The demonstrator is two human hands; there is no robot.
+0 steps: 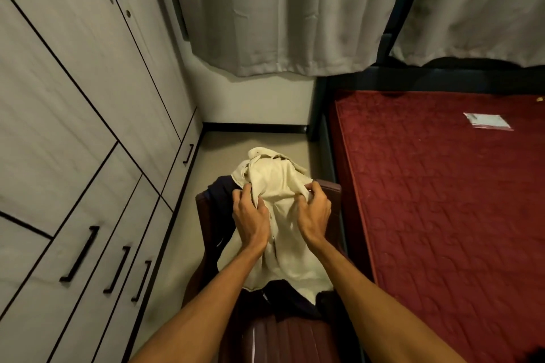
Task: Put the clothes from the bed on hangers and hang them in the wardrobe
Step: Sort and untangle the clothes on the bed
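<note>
Gripping the shirt point(280, 180) draped on the chair point(329, 188) beside the bed point(442, 200), left hand point(250, 221) and right hand point(314, 215) both curl fingers into its cloth; looks light and limp, so hold at the shoulders.

Showing bare forearms, uncovered as far as the lower edge, ending in a bare left hand point(251, 221) and a bare right hand point(314, 219), tendons raised.

Bedroom: bed point(442, 200), wardrobe point(73, 127), curtains point(265, 9)
</note>
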